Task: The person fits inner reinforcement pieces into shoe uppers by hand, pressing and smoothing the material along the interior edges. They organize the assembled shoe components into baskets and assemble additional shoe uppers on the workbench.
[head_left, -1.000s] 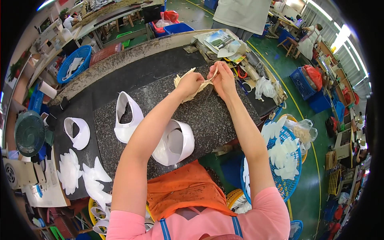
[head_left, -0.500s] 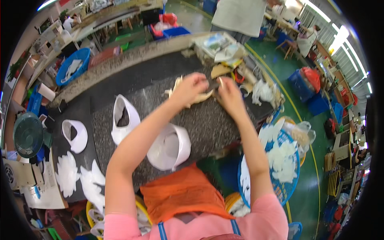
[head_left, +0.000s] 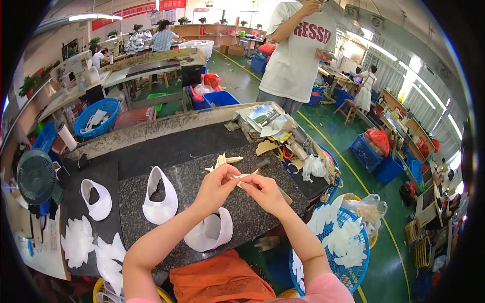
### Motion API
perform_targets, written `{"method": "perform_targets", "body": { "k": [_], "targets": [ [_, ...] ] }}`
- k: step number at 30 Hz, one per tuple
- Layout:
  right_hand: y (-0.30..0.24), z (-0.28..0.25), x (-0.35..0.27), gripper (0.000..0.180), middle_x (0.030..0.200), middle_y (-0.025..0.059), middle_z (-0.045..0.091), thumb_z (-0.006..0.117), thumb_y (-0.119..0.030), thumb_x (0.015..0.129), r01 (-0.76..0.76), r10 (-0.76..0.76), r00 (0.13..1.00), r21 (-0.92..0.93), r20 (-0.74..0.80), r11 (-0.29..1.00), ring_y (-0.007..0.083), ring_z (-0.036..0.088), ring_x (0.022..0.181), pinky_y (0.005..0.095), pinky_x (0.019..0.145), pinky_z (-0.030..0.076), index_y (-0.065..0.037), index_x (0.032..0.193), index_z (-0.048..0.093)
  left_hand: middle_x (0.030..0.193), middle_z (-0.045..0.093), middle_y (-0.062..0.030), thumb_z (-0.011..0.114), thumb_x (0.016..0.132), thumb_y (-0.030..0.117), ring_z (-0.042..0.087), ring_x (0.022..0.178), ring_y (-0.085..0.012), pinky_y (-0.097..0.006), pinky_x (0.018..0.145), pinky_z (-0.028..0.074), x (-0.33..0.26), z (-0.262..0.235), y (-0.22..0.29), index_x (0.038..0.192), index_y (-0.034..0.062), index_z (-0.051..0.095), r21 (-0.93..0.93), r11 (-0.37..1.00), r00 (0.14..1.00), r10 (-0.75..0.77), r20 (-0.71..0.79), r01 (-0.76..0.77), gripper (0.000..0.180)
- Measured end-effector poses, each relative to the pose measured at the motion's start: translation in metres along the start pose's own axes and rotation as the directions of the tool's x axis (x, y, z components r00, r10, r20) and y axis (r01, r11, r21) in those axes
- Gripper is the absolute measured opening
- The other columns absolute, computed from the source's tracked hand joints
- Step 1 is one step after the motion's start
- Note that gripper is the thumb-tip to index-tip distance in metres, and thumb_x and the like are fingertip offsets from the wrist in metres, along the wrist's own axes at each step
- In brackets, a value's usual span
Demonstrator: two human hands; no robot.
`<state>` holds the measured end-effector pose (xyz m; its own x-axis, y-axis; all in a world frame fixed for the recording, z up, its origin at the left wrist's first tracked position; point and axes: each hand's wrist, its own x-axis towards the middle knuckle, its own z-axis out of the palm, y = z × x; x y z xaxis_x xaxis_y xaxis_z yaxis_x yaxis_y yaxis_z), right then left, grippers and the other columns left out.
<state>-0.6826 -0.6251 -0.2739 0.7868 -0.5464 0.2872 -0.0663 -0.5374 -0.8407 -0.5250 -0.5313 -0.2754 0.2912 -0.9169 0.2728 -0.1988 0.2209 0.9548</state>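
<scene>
My left hand (head_left: 214, 189) and my right hand (head_left: 263, 192) meet over the dark speckled stone worktop, fingertips pinched on a thin cream strip (head_left: 245, 177). Just beyond my left hand lies a small pile of similar cream strips (head_left: 221, 161). A dark-headed tool, seemingly a hammer (head_left: 260, 165), rests beyond my right hand, its far part partly hidden. Nearer to me, a rounded white shoe upper (head_left: 199, 236) stands below my left wrist. Two more open white pieces, a taller upper (head_left: 161, 211) and a smaller upper (head_left: 101, 208), stand to the left.
Stacks of flat white pieces (head_left: 78, 242) lie at the left edge of the bench. Papers (head_left: 263, 115), scraps and a white plastic bag (head_left: 314, 167) crowd the far right corner. A blue basket (head_left: 359, 272) of white pieces stands at right. A person in a white shirt (head_left: 298, 55) stands beyond the bench.
My view has tilted up, showing more of the room. My hands have come closer together, from apart near the strips to meeting on one cream strip nearer to me.
</scene>
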Motion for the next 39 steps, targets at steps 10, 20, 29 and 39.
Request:
{"method": "perform_targets", "body": {
  "k": [10, 20, 29, 39],
  "targets": [
    [0.018, 0.017, -0.004, 0.016, 0.069, -0.0022, 0.053, 0.050, -0.014, 0.095, -0.146, 0.148, 0.989, 0.284, 0.013, 0.948, 0.0033, 0.045, 0.060, 0.0195, 0.052, 0.037, -0.002, 0.105, 0.056, 0.057, 0.056, -0.0109, 0.056, 0.092, 0.023, 0.053, 0.047, -0.0209, -0.031, 0.048, 0.042, -0.085, -0.009, 0.005, 0.089, 0.0048, 0.068, 0.420, 0.878, 0.954, 0.288, -0.085, -0.228, 0.023],
    [0.049, 0.034, -0.020, 0.019, 0.062, -0.0053, 0.044, 0.046, -0.019, 0.098, -0.367, 0.411, 0.911, 0.409, -0.023, 0.836, 0.0014, 0.038, 0.051, 0.0184, 0.044, 0.030, -0.005, 0.092, 0.057, 0.070, 0.057, -0.0164, 0.067, 0.083, 0.021, 0.057, 0.063, -0.0333, -0.038, 0.054, 0.044, -0.201, 0.003, 0.003, 0.081, 0.0053, 0.059, 0.385, 0.901, 0.978, -0.206, -0.028, 0.201, 0.018],
    [0.029, 0.061, -0.066, 0.020, 0.077, 0.0040, 0.060, 0.044, -0.018, 0.099, -0.376, 0.424, 0.905, 0.529, 0.032, 0.761, 0.0067, 0.049, 0.052, 0.0201, 0.048, 0.038, -0.002, 0.102, 0.056, 0.113, 0.055, -0.0188, 0.070, 0.075, 0.009, 0.056, 0.101, -0.0334, -0.044, 0.094, 0.038, -0.180, 0.023, -0.005, 0.130, 0.0001, 0.044, 0.493, 0.866, 0.991, 0.124, -0.043, -0.086, 0.062],
    [0.025, 0.067, -0.068, 0.032, 0.074, 0.0040, 0.058, 0.050, -0.026, 0.096, -0.296, 0.524, 0.849, 0.753, -0.075, 0.587, 0.0107, 0.053, 0.054, 0.0235, 0.048, 0.044, -0.002, 0.116, 0.056, 0.098, 0.063, -0.0150, 0.060, 0.084, 0.007, 0.059, 0.096, -0.0335, -0.038, 0.085, 0.047, -0.176, 0.022, -0.028, 0.096, 0.0012, 0.063, 0.295, 0.953, 0.981, -0.014, -0.196, 0.072, 0.013]
  ]
}}
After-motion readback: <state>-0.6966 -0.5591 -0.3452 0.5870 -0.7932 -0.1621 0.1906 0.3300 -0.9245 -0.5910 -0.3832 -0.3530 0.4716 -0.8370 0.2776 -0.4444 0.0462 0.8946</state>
